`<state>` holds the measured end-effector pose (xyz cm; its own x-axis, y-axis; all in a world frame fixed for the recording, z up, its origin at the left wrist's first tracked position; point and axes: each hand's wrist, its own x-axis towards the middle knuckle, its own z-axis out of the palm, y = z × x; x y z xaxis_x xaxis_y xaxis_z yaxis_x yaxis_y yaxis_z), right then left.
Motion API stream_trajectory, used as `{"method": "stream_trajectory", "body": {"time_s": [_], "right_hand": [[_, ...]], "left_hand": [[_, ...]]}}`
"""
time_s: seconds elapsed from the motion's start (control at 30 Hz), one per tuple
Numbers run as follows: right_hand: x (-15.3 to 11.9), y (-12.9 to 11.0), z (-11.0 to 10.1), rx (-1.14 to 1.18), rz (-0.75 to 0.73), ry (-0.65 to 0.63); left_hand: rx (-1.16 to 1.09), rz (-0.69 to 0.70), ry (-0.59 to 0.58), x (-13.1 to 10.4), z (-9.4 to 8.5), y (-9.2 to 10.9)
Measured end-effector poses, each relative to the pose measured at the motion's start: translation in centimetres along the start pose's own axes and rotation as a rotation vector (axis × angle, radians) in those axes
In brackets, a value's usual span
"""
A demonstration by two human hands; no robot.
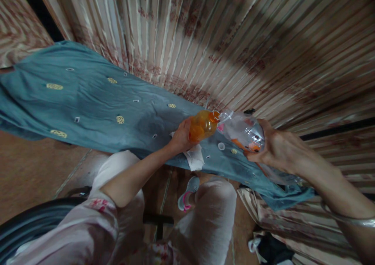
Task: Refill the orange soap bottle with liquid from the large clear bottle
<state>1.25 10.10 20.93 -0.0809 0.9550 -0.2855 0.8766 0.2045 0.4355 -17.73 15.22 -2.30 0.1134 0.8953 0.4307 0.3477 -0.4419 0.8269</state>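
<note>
My left hand (pixel 182 136) is wrapped round an orange bottle (pixel 204 125), whose neck points to the right. From the other side, my right hand (pixel 272 145) grips a clear plastic bottle (pixel 241 130) with orange and pink on it, tilted with its neck towards the orange one. The two mouths meet or nearly meet; I cannot tell whether they touch. Below them a small round white cap (pixel 221 146) lies on the cloth. A white tissue or cloth (pixel 195 158) hangs over the near edge, under my left hand.
A blue-green cloth with yellow pineapple prints (pixel 96 97) covers the narrow table. Pleated patterned curtains (pixel 187 42) stand right behind it. Another clear plastic item (pixel 278 175) lies beneath my right wrist. Dark fabric (pixel 271 247) lies at the lower right.
</note>
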Motion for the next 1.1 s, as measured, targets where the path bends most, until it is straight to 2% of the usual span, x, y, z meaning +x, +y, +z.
{"method": "stream_trajectory", "body": {"time_s": [0.17, 0.57, 0.87, 1.1], "right_hand": [[0.17, 0.13, 0.35, 0.002, -0.007, 0.048], [-0.02, 0.18, 0.3, 0.026, -0.033, 0.065], [-0.15, -0.19, -0.44, 0.017, -0.01, -0.012], [-0.05, -0.12, -0.19, 0.028, -0.016, 0.003]], "left_hand": [[0.001, -0.003, 0.003, -0.07, 0.17, -0.45], [-0.001, 0.004, 0.007, -0.11, 0.25, -0.62], [0.006, -0.006, 0.001, -0.11, 0.15, -0.25], [0.002, -0.011, -0.003, -0.11, 0.0, -0.07]]}}
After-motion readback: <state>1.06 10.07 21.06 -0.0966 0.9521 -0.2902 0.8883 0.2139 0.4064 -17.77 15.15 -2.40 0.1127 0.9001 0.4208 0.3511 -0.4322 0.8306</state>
